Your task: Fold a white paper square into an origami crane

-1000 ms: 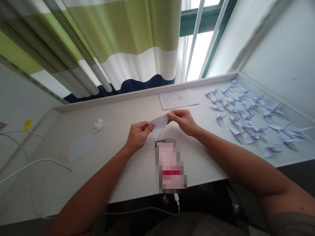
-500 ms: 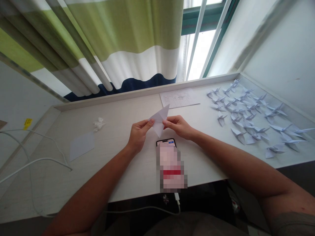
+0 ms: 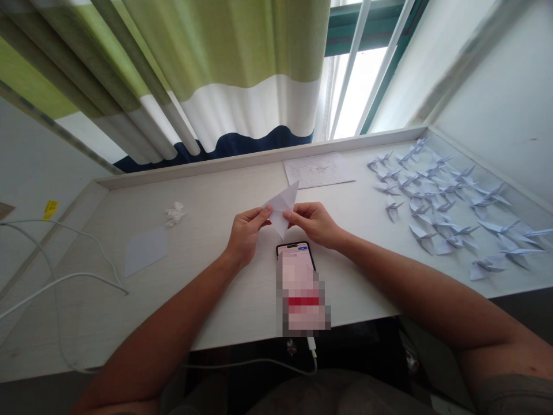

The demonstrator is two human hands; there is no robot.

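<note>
Both hands hold a folded white paper piece above the desk, its points sticking up and down. My left hand pinches its left side, and my right hand pinches its right side. Just below them, a smartphone lies on the desk, its lower screen hidden by a pixelated patch. A flat pale paper square lies left of my left hand, with a crumpled white tissue above it.
Several pale origami cranes cover the desk's right side. A handwritten sheet lies at the back against the raised rim. White cables run across the left of the desk, and a cable hangs below its front edge.
The folded paper has turned, and its upper point now stands higher. My hands have moved slightly apart and lower, showing more of the phone. The view has shifted slightly.
</note>
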